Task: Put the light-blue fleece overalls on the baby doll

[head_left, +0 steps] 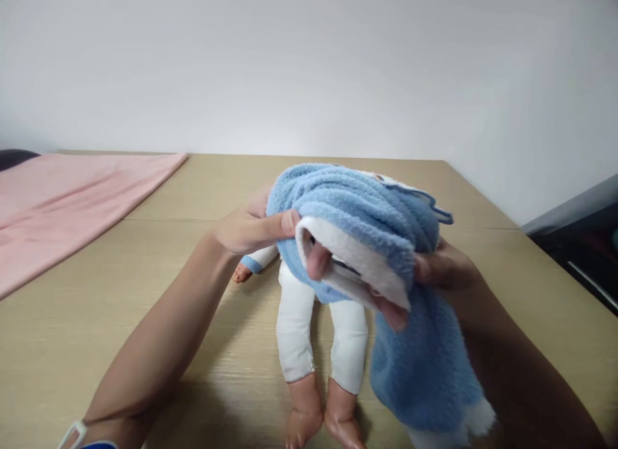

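Note:
Between my two hands I hold up a fuzzy blue garment with white trim, bunched into folds. My left hand grips its left side, with the thumb on top at the white-edged opening. On the right, my right hand is closed on the other side of the fabric. Fingertips poke out inside the opening. A blue part with a white end hangs down at the lower right. Beneath the garment a baby doll lies on the table, in white leggings with bare feet. One doll hand shows at left; its head and torso are hidden.
A pink cloth lies on the left of the wooden table. A black object stands beyond the table's right edge. A pale wall rises behind the table.

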A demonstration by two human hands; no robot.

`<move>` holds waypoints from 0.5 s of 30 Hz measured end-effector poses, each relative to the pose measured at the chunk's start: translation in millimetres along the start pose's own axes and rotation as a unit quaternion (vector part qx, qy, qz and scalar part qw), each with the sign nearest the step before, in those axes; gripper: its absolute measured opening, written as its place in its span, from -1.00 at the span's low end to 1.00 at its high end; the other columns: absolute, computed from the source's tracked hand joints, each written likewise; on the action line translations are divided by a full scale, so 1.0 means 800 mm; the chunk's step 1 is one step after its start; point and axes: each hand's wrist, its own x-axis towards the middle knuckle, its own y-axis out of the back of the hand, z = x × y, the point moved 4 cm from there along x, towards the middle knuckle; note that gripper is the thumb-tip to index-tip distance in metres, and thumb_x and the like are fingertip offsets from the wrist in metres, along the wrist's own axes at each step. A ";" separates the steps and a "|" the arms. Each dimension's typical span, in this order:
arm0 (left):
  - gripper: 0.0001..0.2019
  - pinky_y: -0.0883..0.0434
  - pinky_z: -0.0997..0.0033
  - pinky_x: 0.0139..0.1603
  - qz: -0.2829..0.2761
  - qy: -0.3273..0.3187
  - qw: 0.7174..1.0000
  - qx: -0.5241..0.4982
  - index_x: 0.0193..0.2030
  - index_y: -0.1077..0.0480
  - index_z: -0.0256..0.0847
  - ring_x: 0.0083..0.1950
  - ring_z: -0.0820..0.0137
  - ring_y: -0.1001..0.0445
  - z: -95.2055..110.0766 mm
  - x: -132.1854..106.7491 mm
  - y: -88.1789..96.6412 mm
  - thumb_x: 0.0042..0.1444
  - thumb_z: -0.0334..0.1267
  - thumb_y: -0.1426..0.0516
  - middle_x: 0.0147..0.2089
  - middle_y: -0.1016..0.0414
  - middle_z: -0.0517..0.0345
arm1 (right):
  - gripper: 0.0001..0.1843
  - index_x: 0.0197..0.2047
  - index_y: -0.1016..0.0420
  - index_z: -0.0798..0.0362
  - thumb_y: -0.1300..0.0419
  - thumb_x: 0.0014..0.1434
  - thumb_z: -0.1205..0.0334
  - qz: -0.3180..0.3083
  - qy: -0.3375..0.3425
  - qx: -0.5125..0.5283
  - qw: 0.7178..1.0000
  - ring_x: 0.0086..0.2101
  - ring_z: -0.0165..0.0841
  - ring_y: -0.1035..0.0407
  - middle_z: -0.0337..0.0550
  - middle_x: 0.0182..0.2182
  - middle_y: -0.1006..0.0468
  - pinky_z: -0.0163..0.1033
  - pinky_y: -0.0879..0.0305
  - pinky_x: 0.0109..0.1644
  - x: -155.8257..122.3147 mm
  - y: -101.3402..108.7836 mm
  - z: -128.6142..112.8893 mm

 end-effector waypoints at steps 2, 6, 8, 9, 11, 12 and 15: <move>-0.21 -0.68 0.12 -0.37 0.034 -0.029 0.999 -0.013 -0.57 -0.47 -0.03 -0.48 0.10 -0.61 0.009 0.004 -0.004 0.14 0.71 -0.16 -0.70 -0.26 0.12 | -0.63 -0.32 -0.67 0.03 -0.50 0.28 -0.11 -0.045 0.041 0.006 0.998 -0.45 -0.29 -0.54 -0.21 -0.50 -0.61 -0.28 -0.58 -0.29 0.003 -0.001 -0.004; -0.25 -0.70 0.07 -0.18 0.064 -0.086 0.993 -0.052 -0.52 -0.51 -0.05 -0.42 0.18 -0.57 0.024 0.008 -0.013 0.30 0.61 -0.14 -0.55 -0.44 0.10 | -0.66 -0.32 -0.69 -0.02 -0.73 0.06 0.09 0.031 0.106 -0.056 0.992 -0.25 -0.23 -0.62 -0.25 -0.35 -0.70 -0.19 -0.66 0.08 0.012 0.003 -0.013; -0.21 -0.67 0.09 -0.18 0.065 -0.090 0.992 -0.060 -0.54 -0.46 -0.07 -0.38 0.19 -0.55 0.028 0.005 -0.018 0.26 0.66 -0.14 -0.49 -0.47 0.08 | -0.66 -0.13 -0.74 -0.06 -0.71 0.07 0.22 0.131 0.104 -0.079 0.983 0.02 -0.13 -0.68 -0.22 -0.11 -0.81 -0.08 -0.58 0.37 0.013 0.002 -0.016; -0.21 -0.67 0.10 -0.15 0.074 -0.087 0.992 -0.058 -0.53 -0.46 -0.07 -0.35 0.18 -0.57 0.030 0.003 -0.019 0.22 0.67 -0.18 -0.47 -0.48 0.08 | -0.63 -0.03 -0.75 -0.08 -0.68 0.12 0.23 0.175 0.111 -0.087 0.974 0.15 -0.11 -0.66 -0.21 0.00 -0.81 -0.03 -0.50 0.48 0.012 0.000 -0.017; -0.30 -0.70 0.10 0.01 0.101 -0.074 0.991 -0.042 -0.44 -0.51 -0.07 -0.17 0.10 -0.67 0.032 -0.005 -0.023 0.10 0.59 -0.37 -0.42 -0.54 0.10 | -0.59 0.11 -0.72 -0.10 -0.60 0.21 0.16 0.252 0.142 -0.094 0.953 0.28 -0.07 -0.60 -0.18 0.09 -0.80 0.05 -0.38 0.60 0.007 -0.004 -0.018; -0.39 -0.69 0.09 0.13 0.114 -0.068 0.991 -0.031 -0.37 -0.55 -0.07 -0.03 0.05 -0.71 0.034 -0.010 -0.025 0.03 0.47 -0.49 -0.37 -0.59 0.12 | -0.58 0.15 -0.70 -0.10 -0.55 0.25 0.11 0.283 0.154 -0.098 0.942 0.31 -0.05 -0.58 -0.17 0.10 -0.79 0.08 -0.34 0.63 0.004 -0.005 -0.017; -0.50 -0.59 0.06 0.43 0.150 -0.061 0.987 -0.012 -0.07 -0.62 -0.06 0.32 -0.02 -0.67 0.035 -0.026 -0.039 -0.04 0.05 -0.65 -0.09 -0.75 0.09 | -0.52 0.24 -0.65 -0.07 -0.44 0.29 0.05 0.318 0.141 -0.119 0.930 0.38 0.00 -0.51 -0.11 0.11 -0.76 0.13 -0.26 0.66 -0.004 -0.008 -0.012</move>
